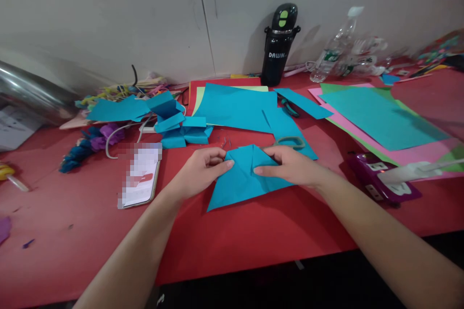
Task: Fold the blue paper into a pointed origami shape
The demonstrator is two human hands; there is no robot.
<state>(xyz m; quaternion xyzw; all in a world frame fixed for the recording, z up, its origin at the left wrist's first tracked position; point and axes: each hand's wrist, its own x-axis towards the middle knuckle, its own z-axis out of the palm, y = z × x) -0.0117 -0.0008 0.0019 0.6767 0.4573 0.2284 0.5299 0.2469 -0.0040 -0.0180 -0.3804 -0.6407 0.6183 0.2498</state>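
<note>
A folded sheet of blue paper (241, 183) is held just above the red table, its top coming to a blunt point with a crease down the middle. My left hand (203, 169) pinches its upper left edge, thumb in front and fingers behind. On the right side, my right hand (290, 164) grips the paper the same way, thumb lying on the front face. Behind the right hand lie scissors (290, 142) on another blue strip. Folded blue paper pieces (174, 120) are heaped beyond my left hand.
A phone (141, 176) lies left of my left hand. A purple power strip (380, 178) with a white plug sits right of my right forearm. Behind stand a black bottle (275, 53) and a clear plastic bottle (335, 50). Coloured sheets (391, 116) are stacked at the right.
</note>
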